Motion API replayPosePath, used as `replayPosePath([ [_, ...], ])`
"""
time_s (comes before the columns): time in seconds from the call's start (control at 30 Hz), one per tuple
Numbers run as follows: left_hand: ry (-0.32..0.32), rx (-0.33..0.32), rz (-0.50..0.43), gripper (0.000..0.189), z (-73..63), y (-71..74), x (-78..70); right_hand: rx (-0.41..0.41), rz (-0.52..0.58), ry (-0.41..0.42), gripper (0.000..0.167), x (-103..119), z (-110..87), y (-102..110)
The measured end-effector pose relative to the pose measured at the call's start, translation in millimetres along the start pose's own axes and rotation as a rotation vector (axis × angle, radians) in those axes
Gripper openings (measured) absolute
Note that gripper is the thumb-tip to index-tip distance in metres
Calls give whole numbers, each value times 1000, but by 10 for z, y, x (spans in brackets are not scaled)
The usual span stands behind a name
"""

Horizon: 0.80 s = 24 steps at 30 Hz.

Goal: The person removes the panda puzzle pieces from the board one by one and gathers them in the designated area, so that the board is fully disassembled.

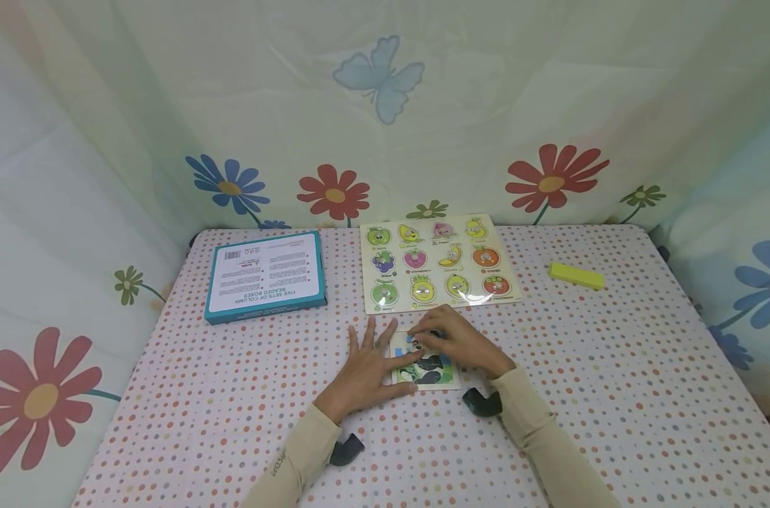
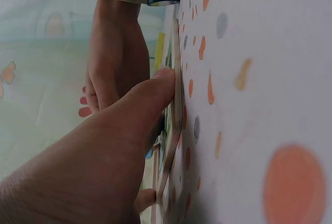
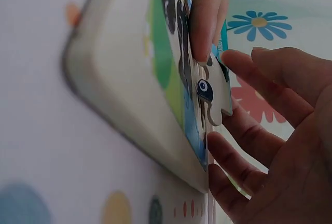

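Note:
A small wooden panda puzzle board (image 1: 447, 379) lies in front of me on the dotted table. My left hand (image 1: 364, 368) rests at its left side with fingers spread, the thumb along the near edge and the index finger reaching over the picture. From the right, my right hand (image 1: 461, 341) bends over the board's far part. In the right wrist view, a white puzzle piece (image 3: 220, 97) with a black-ringed eye stands tilted up from the board, held at its edge by the right fingers. A fingertip of the left hand presses close beside that piece.
Behind the board lies a fruit puzzle board (image 1: 435, 264) with several pictured pieces. A teal box (image 1: 267, 275) labelled as beaded boxes is at the back left, a yellow block (image 1: 576, 276) at the right. Patterned curtains (image 1: 385, 162) surround the table.

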<state>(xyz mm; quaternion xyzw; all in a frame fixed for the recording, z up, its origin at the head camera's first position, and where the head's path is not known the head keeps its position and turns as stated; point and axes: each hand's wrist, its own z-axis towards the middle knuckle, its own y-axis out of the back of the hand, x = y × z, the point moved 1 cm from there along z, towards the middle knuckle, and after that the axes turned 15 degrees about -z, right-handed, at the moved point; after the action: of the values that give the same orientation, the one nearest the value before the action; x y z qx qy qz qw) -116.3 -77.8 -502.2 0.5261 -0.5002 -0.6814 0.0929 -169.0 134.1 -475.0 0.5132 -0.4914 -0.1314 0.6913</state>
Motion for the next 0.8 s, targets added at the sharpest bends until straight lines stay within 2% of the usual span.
replayPosePath([
  [0.23,7,-4,2,59,-5,2,-4,29,121,-104,30,-66,-34,7],
  [0.43,12,-2,-2,59,-4,0,-3,27,136,-101,25,-119,-36,8],
  [0.8,16,1,-3,59,1,5,-5,49,74,-83,37,-136,-46,-10],
])
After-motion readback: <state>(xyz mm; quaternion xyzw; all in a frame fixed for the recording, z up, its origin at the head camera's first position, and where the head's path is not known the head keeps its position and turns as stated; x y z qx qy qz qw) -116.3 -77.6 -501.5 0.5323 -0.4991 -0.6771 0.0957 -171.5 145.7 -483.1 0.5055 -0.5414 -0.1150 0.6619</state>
